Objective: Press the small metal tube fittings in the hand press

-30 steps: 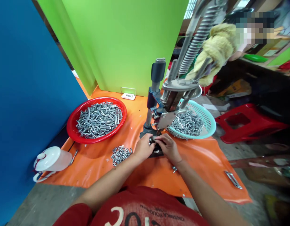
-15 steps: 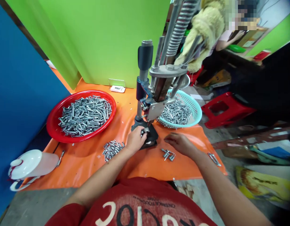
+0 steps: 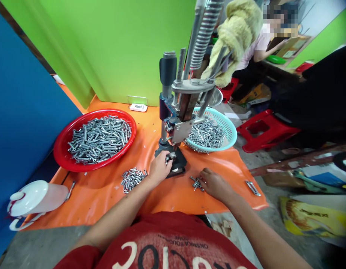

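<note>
My left hand is closed on a small metal part, holding it over the black base of a hand press. Its fingers partly cover the part. On the orange sheet to the right, my right hand reaches into a few loose metal pieces with its fingers bent together; whatever lies between the fingertips is hidden. Left of my left hand is a small heap of short metal rods with eyed ends.
A red tray full of eyed metal rods stands left. Behind the press is a light-blue basket of metal parts. A lidded white jug lies front left, two metal pieces right. A person works in the background.
My right hand has come down and toward me onto the loose metal pieces. My left hand stays at the press base with the metal part. The view has shifted slightly.
</note>
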`<state>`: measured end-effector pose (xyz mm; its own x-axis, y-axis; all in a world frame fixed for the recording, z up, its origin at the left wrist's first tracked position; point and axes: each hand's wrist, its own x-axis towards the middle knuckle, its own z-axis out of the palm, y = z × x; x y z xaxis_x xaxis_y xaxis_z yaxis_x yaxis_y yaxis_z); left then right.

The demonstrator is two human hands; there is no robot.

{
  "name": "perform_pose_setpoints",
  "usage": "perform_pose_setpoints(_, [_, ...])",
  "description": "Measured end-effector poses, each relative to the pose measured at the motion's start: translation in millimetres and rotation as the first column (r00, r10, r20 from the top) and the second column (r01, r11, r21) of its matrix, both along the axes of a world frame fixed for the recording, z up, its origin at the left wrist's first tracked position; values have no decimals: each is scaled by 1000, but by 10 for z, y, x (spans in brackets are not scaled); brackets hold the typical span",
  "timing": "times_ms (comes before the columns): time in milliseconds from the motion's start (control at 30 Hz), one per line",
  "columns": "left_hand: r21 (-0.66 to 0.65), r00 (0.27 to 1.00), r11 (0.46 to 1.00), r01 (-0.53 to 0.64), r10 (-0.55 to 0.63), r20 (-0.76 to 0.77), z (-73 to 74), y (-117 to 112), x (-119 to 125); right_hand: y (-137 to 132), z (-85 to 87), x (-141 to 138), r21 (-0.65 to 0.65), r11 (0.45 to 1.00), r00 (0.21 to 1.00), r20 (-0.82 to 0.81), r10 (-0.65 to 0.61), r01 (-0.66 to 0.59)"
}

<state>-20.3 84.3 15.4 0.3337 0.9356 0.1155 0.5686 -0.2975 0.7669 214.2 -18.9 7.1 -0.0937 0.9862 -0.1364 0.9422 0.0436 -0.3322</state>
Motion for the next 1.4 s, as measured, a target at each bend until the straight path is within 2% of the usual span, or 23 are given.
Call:
perform_pose_setpoints(67, [-10,999,1000,-24,24,47,-17,-27,-20,31,-20,31,-11,999,996,-73,-42,41])
perform_pose_setpoints(133, [-22,995,999,-44,46,93,-33,-53,-32,65,-29,54,-26,989,963,-222,-150,148])
perform_pose_setpoints(200, [-41,988,997,-62,67,136,-41,-68,-25,112,-7,36,-58,964,862,-436,-259,260])
perform_pose_setpoints(267, [-76,980,994,-77,89,176,-38,-67,5,178,48,-39,-112,948,711,-636,-299,298])
perform_pose_setpoints(333, [-114,969,989,-93,116,218,-33,-49,50,268,121,-167,-162,944,572,-762,-304,286])
perform_pose_setpoints(400, [-147,954,984,-100,137,265,-36,-21,98,384,190,-325,-169,943,465,-836,-291,287])
perform_pose_setpoints(467, [-179,934,977,-113,166,315,-55,6,135,520,238,-483,-129,947,389,-889,-241,293])
perform_pose_setpoints(533, [-204,912,972,-117,187,366,-83,27,155,663,259,-616,-75,957,357,-917,-177,281])
perform_pose_setpoints(733, [-208,888,973,-95,177,423,-138,52,150,952,240,-766,14,961,435,-893,-112,276])
perform_pose_setpoints(967, [-183,885,978,-96,168,435,-174,57,162,951,319,-738,105,964,574,-817,-55,243])
perform_pose_setpoints(1200, [-176,887,979,-104,171,428,-175,54,167,961,302,-733,72,968,554,-829,-75,240])
perform_pose_setpoints(1400, [-149,890,983,-104,159,427,-179,47,157,958,323,-702,246,955,727,-685,49,167])
